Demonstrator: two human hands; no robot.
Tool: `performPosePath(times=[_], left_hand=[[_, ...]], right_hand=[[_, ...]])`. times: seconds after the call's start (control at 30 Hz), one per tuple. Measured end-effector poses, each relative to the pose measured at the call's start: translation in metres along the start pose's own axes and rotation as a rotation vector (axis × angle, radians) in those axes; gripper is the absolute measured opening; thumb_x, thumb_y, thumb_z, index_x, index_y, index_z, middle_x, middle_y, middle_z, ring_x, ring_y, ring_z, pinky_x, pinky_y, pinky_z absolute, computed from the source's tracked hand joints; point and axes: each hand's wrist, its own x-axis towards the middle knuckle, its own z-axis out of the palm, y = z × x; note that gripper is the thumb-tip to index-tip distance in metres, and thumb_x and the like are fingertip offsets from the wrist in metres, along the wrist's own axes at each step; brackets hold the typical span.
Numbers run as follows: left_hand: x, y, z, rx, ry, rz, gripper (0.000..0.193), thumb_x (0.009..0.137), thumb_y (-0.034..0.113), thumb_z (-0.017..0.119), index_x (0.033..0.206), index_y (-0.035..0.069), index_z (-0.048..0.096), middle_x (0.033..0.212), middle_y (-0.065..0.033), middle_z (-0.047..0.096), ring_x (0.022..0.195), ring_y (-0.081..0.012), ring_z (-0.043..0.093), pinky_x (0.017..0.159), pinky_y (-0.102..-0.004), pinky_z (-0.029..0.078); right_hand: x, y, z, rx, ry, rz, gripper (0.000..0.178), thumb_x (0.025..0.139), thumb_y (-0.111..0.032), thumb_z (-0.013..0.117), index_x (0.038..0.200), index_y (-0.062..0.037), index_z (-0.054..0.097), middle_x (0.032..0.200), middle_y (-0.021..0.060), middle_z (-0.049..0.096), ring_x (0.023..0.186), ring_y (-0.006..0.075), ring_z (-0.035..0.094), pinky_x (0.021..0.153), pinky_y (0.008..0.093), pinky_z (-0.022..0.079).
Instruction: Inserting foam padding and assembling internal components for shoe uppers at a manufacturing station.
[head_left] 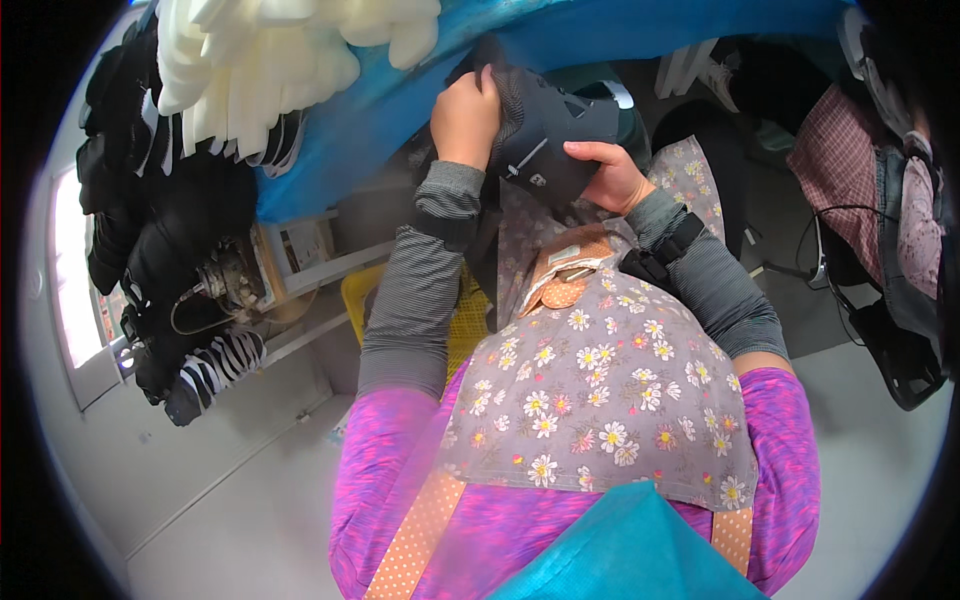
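Note:
Held up in front of my lap is a dark grey sewn fabric piece [548,130] with a ribbed mesh section, a thin white strip and a small pale mark. Its exact kind does not show. My left hand [467,122] is closed on its left edge, thumb pointing up. My right hand [614,180] grips the lower right side, with the thumb on top and the fingers mostly hidden behind the fabric. Both forearms wear grey striped sleeve covers. Beneath the piece lies my floral apron [600,400].
White foam pieces [260,60] are heaped on the blue-covered table [350,140] at the upper left. Black padded pieces [150,230] hang beside them. A yellow basket [468,325] stands by my left arm. Clothing [840,170] hangs over a seat at the right.

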Motion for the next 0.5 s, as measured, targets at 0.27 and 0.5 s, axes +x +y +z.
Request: performPosePath(times=[0.27,0.5], left_hand=[[-0.001,-0.013,0.023,-0.022,-0.078,0.005,0.045,0.099,0.038,0.045,0.086,0.003,0.069,0.084,-0.025,0.067,0.081,-0.0457,0.064,0.071,-0.0514,0.052],[0.008,-0.037,0.045,0.067,-0.274,0.232,0.018,0.086,0.016,0.06,0.091,0.0,0.067,0.092,-0.0232,0.069,0.088,-0.0418,0.066,0.074,-0.048,0.054]], right_hand=[[0.008,-0.002,-0.019,-0.141,0.003,-0.006,0.025,0.092,-0.011,0.061,0.112,0.0011,0.069,0.111,0.0097,0.07,0.104,0.0191,0.065,0.095,0.0331,0.049],[0.009,-0.002,-0.023,-0.157,0.002,-0.01,0.026,0.092,-0.011,0.061,0.113,0.0018,0.068,0.114,0.0099,0.069,0.104,0.0201,0.065,0.095,0.0329,0.049]])
